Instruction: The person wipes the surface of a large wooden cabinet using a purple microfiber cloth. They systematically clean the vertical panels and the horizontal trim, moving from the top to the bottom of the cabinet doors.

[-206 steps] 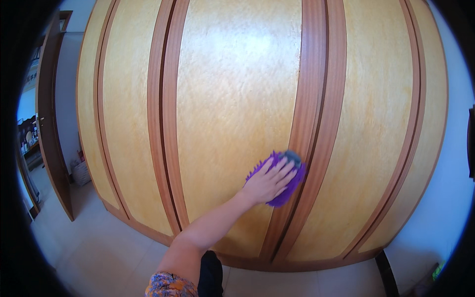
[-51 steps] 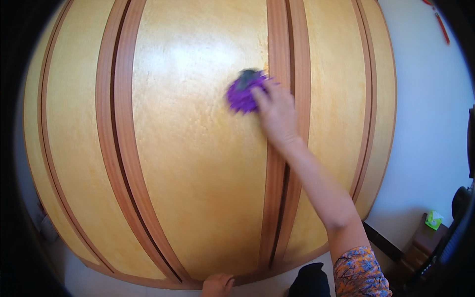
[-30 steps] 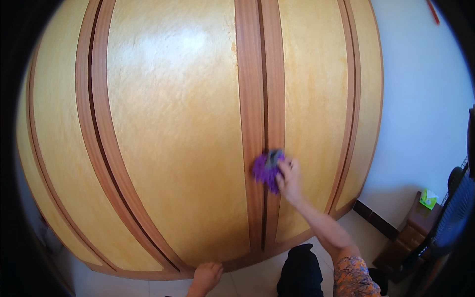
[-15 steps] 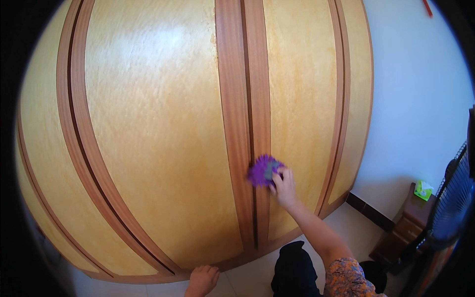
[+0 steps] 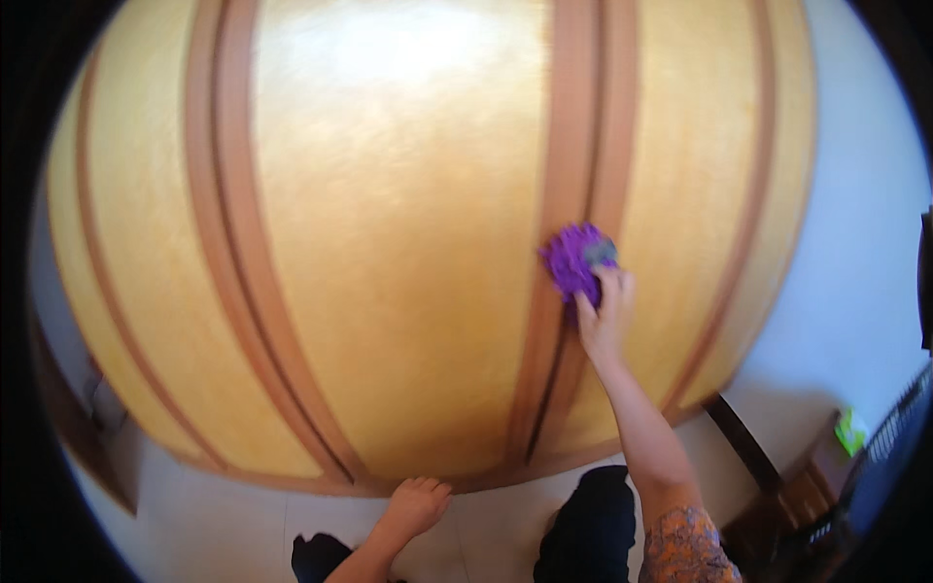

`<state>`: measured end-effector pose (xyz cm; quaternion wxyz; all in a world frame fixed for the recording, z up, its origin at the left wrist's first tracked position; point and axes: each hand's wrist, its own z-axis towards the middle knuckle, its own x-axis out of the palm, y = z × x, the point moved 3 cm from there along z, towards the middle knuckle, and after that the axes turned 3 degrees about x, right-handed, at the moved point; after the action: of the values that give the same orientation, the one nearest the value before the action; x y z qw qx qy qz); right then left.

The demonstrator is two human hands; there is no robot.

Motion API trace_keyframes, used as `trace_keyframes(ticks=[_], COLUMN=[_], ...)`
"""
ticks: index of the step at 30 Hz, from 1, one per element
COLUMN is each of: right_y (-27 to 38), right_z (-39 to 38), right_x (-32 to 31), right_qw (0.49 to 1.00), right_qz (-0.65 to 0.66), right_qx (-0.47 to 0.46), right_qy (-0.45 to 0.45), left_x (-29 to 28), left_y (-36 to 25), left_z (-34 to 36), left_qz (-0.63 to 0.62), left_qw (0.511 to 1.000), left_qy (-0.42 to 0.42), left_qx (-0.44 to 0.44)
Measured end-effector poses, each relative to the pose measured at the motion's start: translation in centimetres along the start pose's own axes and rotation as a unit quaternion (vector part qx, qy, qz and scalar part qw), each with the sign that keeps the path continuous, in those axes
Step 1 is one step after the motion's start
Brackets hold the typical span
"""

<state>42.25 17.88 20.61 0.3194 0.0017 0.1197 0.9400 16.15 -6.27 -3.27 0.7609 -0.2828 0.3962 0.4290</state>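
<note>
My right hand [image 5: 606,316] grips a purple, shaggy microfibre mitt [image 5: 569,260] with a grey patch, pressed against a vertical reddish-wood strip beside the dark gap between the doors of a tall cabinet with glossy mottled yellow panels [image 5: 389,243]. My left hand [image 5: 418,505] is low, just in front of the cabinet's bottom rail, fingers curled; whatever they may hold is hidden. The picture is smeared by motion.
Tiled floor [image 5: 447,544] runs below, with my dark-clad knees over it. A white wall [image 5: 855,243] stands right, with a wooden side unit [image 5: 812,486], a green tissue box [image 5: 847,429] and a fan [image 5: 884,437]. Another wooden edge shows far left.
The mitt passed from my left hand to my right, swept high, then down along the strip. Over the last half second it has risen slightly in view; the view has shifted too.
</note>
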Motion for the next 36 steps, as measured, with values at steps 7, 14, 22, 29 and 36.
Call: trace_keyframes(ticks=[7, 14, 22, 29, 36], right_y=[-4.9, -2.6, 6.4, 11.4, 10.8], right_z=[-21.3, -20.1, -2.2, -9.0, 0.8], right_x=[-0.1, 2.2, 4.1, 7.0, 5.3], right_qw=[0.989, 0.941, 0.997, 0.942, 0.961], right_qz=[-0.054, 0.169, 0.026, 0.020, 0.007], right_qx=[0.127, 0.294, 0.064, -0.305, -0.274], right_qy=[0.060, -0.024, -0.047, 0.136, 0.028], left_x=[0.6, -0.7, -1.2, -0.6, -1.8], left_y=[-0.1, 0.3, 0.5, 1.0, 0.6], left_z=[-0.1, 0.0, -0.4, -0.7, -1.2], left_qz=[0.007, 0.027, 0.026, 0.023, 0.037], left_qw=[1.000, 0.999, 0.999, 1.000, 0.998], left_qy=[0.024, 0.017, 0.009, -0.009, 0.035], left_qx=[-0.013, -0.022, -0.028, -0.019, -0.039])
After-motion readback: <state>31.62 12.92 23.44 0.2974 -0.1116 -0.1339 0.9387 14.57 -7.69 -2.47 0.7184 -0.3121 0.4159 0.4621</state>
